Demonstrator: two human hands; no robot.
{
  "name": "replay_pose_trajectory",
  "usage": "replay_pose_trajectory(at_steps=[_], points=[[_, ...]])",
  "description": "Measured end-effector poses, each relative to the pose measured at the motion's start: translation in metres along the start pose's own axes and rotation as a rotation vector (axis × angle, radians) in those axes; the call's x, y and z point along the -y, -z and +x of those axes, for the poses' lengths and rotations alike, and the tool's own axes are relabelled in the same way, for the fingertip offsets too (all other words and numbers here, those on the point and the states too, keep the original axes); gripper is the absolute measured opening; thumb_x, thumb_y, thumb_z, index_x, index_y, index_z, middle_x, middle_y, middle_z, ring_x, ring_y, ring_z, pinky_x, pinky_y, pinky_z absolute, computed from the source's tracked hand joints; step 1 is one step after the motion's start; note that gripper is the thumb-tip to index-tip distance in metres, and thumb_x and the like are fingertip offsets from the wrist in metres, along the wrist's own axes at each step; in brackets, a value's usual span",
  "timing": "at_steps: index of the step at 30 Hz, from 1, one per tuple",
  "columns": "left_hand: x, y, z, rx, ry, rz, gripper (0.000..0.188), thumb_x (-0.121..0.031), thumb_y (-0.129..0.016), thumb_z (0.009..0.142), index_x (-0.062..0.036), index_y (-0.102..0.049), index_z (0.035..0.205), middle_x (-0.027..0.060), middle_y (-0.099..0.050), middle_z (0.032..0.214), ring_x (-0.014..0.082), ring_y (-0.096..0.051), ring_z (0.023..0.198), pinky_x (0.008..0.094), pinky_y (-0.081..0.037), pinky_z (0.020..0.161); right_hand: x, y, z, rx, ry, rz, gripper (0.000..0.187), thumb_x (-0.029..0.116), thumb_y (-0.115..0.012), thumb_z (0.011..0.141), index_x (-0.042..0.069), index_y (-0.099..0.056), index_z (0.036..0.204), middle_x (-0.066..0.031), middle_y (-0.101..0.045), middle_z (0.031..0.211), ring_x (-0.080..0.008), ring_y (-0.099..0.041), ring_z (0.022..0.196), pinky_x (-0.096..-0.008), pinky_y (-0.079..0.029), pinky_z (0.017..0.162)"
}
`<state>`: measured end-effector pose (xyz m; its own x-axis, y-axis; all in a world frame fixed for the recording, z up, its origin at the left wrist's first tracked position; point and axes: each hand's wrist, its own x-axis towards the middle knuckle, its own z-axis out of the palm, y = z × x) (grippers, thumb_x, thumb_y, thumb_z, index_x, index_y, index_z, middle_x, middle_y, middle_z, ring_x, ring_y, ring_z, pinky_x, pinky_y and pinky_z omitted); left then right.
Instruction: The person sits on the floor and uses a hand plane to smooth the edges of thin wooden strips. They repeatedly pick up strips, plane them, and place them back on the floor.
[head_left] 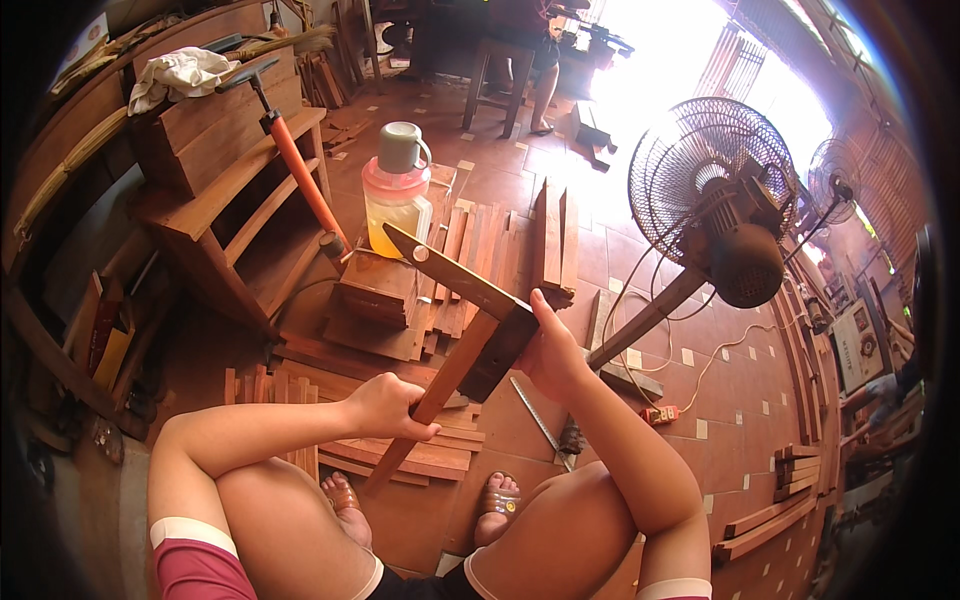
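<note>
From my remote feed, I saw the left hand (388,406), fingers clamped round a long reddish-brown wooden strip (454,368), nearer the camera than the clear, pink-lidded pitcher (390,207); right of that pitcher, the right hand (552,358), fingers partly hidden, gripped a dark-stocked, L-shaped wooden square (500,352).

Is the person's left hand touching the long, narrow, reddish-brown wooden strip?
Touching. The head view shows it plainly: the left hand grips the long, narrow, reddish-brown wooden strip, with no gap between fingers and wood.
</note>
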<state>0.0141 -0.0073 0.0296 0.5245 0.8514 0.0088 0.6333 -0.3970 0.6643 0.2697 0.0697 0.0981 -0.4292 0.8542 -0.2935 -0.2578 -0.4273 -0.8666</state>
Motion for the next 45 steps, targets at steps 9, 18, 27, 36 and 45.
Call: replay_pose_trajectory(at_steps=[9, 18, 27, 36, 45], points=[[0.000, -0.001, 0.000, -0.025, -0.019, 0.005, 0.038, -0.041, -0.081, 0.077, -0.0049, -0.070, 0.075, 0.0106, -0.068, 0.063, 0.0241, -0.069, 0.056, 0.0332, -0.054, 0.057, 0.000, 0.003, 0.000, 0.019, 0.004, 0.006, 0.056, 0.055, -0.041, 0.105, 0.008, -0.056, 0.132, -0.0097, -0.064, 0.126, -0.0230, -0.060, 0.117, -0.0473, -0.046, 0.102], [0.002, 0.000, 0.001, 0.003, 0.007, -0.011, 0.041, -0.045, -0.080, 0.075, -0.0056, -0.071, 0.075, 0.0125, -0.067, 0.063, 0.0288, -0.068, 0.058, 0.0366, -0.055, 0.060, -0.003, 0.008, 0.004, -0.017, -0.026, 0.024, 0.055, 0.054, -0.044, 0.104, 0.008, -0.056, 0.131, -0.0091, -0.065, 0.124, -0.0227, -0.060, 0.116, -0.0475, -0.046, 0.102], [0.001, 0.001, 0.000, 0.033, 0.060, -0.020, 0.043, -0.048, -0.079, 0.075, -0.0060, -0.071, 0.076, 0.0134, -0.067, 0.064, 0.0308, -0.069, 0.062, 0.0380, -0.056, 0.063, -0.002, 0.002, 0.002, 0.005, 0.009, -0.002, 0.062, 0.055, -0.039, 0.105, 0.005, -0.051, 0.139, -0.0121, -0.062, 0.133, -0.0277, -0.059, 0.121, -0.0504, -0.045, 0.102], [0.000, 0.001, 0.000, 0.036, 0.063, -0.024, 0.043, -0.048, -0.079, 0.075, -0.0058, -0.071, 0.078, 0.0135, -0.068, 0.066, 0.0306, -0.069, 0.063, 0.0378, -0.056, 0.064, -0.001, 0.001, 0.000, 0.019, 0.015, 0.023, 0.055, 0.053, -0.041, 0.105, 0.007, -0.054, 0.133, -0.0103, -0.064, 0.126, -0.0230, -0.060, 0.116, -0.0479, -0.047, 0.101], [0.000, 0.003, 0.000, 0.058, 0.059, -0.058, 0.042, -0.047, -0.080, 0.075, -0.0057, -0.071, 0.078, 0.0131, -0.068, 0.067, 0.0296, -0.069, 0.063, 0.0373, -0.055, 0.063, -0.001, 0.000, 0.000, 0.013, 0.020, -0.016, 0.061, 0.054, -0.040, 0.104, 0.004, -0.050, 0.139, -0.0143, -0.060, 0.134, -0.0293, -0.060, 0.122, -0.0522, -0.046, 0.103]])
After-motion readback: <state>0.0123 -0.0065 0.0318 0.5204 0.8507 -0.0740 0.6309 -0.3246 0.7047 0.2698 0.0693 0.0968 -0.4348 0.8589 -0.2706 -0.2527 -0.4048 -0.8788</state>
